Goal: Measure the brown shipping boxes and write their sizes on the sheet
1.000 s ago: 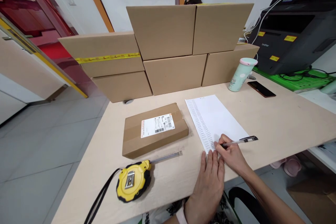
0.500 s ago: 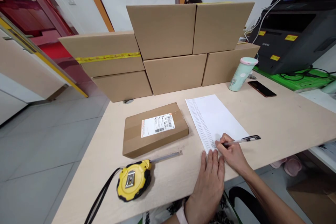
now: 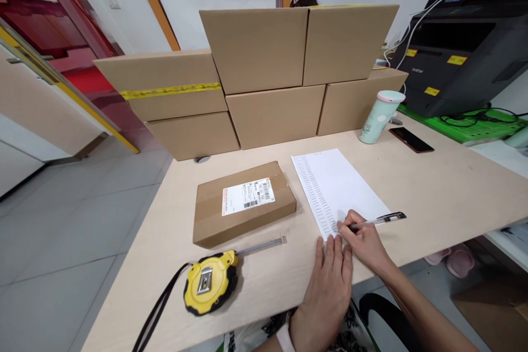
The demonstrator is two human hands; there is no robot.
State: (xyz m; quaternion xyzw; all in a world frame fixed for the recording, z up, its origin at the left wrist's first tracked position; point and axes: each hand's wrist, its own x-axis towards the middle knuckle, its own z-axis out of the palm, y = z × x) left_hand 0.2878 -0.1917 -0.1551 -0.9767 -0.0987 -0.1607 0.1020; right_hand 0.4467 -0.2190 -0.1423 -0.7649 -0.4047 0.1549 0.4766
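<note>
Pen (image 3: 381, 220) has tilted a little, its far end now slightly closer to the right hand (image 3: 365, 243)

The rest of the scene looks unchanged. The right hand's grip is clamped on the pen, fingers pinched near the tip over the near end of a printed sheet of paper (image 3: 348, 181). The left hand (image 3: 328, 286) holds nothing; it lies flat, palm down, fingertips at the sheet's near edge. The paper lies flat on the pale wooden counter (image 3: 256, 286), to the right of a small labelled box (image 3: 245, 203).

The likeliest trouble is the paper turning under the pen, since the left fingertips are its only visible steadying point and how firmly they press cannot be seen. The fingers also crowd the pen tip, so a mark could land on the wrong one of the small, tightly spaced lines.

A yellow tape measure (image 3: 209, 284) rests in front of the box with its blade partly out. Whether it is locked cannot be told; if not, a knock might make the blade snap back. Its black strap (image 3: 161, 302) could snag a sleeve and drag it.
</note>
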